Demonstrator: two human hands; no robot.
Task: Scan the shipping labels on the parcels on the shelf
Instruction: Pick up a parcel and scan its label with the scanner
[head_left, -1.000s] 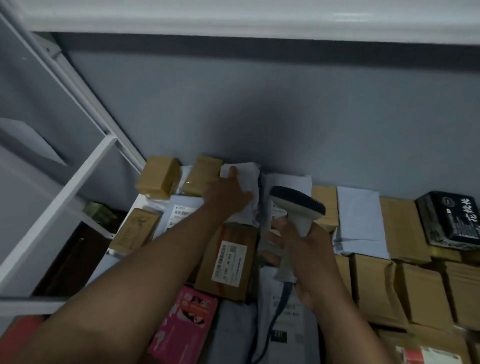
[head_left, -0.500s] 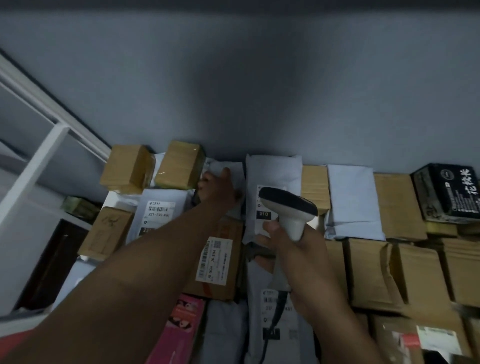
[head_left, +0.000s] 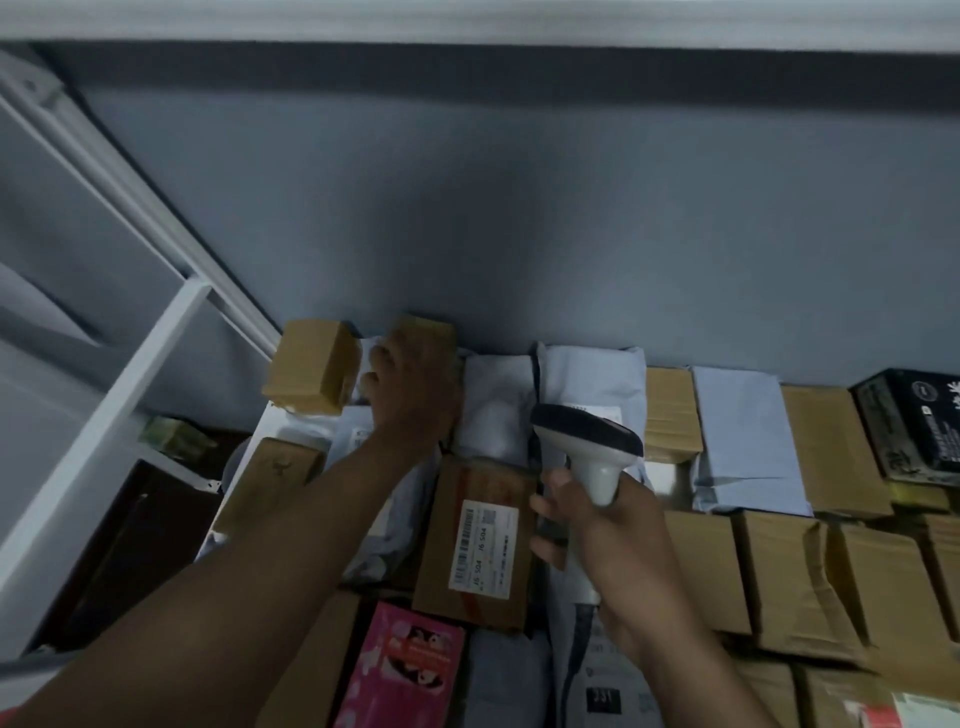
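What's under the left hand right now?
The left hand rests on a small brown box against the wall. Only the box's top edge shows; any label on it is covered by the hand.

Brown boxes (head_left: 774, 566): matt cardboard, creased. Mailer bags (head_left: 748, 441): smooth pale plastic film. Scanner (head_left: 587, 447): smooth plastic (dark top, light handle). Label (head_left: 484, 548): white paper.

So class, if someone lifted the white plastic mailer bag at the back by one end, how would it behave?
The white mailer bag would probably sag and fold, since its surface shows soft wrinkles. It looks puffy, so likely light for its size. The smooth plastic may slip in the fingers.
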